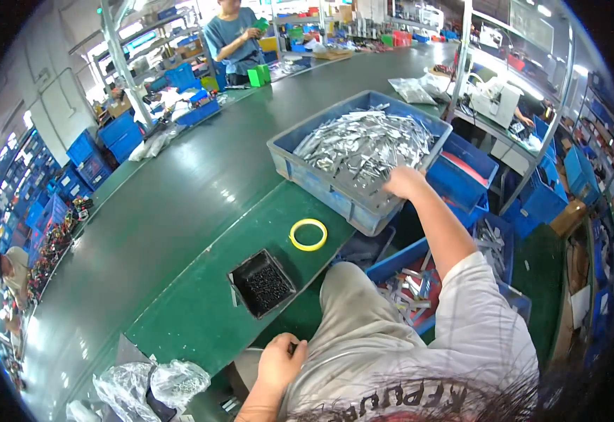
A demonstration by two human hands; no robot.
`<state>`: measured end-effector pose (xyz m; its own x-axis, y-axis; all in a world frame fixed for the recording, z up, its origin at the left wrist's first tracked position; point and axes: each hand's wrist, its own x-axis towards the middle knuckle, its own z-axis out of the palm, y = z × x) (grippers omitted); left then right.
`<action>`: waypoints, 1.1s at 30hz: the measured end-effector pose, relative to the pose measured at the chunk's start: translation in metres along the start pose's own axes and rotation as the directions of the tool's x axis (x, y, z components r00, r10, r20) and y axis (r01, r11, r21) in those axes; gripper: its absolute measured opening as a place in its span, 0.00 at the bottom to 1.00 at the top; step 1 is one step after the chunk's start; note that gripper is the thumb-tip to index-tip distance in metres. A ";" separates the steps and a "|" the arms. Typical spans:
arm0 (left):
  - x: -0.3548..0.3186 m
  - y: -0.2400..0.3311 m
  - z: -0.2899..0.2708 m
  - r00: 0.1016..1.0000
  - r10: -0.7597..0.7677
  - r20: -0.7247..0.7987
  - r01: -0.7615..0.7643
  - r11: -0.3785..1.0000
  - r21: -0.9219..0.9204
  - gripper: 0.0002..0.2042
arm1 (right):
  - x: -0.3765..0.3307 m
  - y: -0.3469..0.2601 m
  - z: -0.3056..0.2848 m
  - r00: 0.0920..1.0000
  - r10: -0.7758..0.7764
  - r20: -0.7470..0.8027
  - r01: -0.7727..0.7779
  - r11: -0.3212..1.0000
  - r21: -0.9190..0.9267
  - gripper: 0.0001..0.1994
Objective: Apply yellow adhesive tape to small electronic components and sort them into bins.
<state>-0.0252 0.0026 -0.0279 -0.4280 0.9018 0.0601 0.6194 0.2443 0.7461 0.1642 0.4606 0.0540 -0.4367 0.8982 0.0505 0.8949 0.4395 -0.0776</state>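
Observation:
My right hand (403,181) reaches into a blue plastic crate (300,169) heaped with several thin silvery metal strips (363,144); its fingers are down among the strips at the crate's near corner, and I cannot see whether they grip one. My left hand (279,361) is low by my lap at the green table's (194,309) front edge, fingers curled around a small dark object I cannot make out. A small black square tray of dark screws (265,285) lies just beyond my left hand. A yellow tape ring (308,234) lies flat between the tray and the crate.
A long dark green conveyor belt (180,190) runs behind the table. More blue crates with metal parts (419,281) stand below on my right. Crumpled clear plastic bags (145,383) lie at the near left. One person stands at the far end, another sits at the far left.

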 end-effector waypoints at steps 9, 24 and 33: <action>0.001 -0.015 0.007 0.989 0.140 0.043 -0.142 0.988 0.053 0.09 | 0.009 0.031 -0.005 0.993 0.090 -0.070 -0.049 0.889 0.456 0.16; -0.011 -0.012 -0.001 0.996 0.077 -0.034 -0.077 0.658 -0.749 0.18 | -0.209 -0.178 0.069 0.986 -0.153 0.067 -0.129 -0.448 0.885 0.02; -0.005 0.002 0.008 0.948 -0.184 -0.261 -0.203 0.283 -0.937 0.23 | -0.290 -0.243 0.104 0.861 -0.506 0.056 -0.281 -0.382 0.880 0.05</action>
<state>-0.0167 0.0018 -0.0320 -0.6915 0.7164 0.0922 -0.3546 -0.4480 0.8207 0.0636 0.0948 -0.0456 -0.8340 0.5510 0.0275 -0.2996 -0.4105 -0.8612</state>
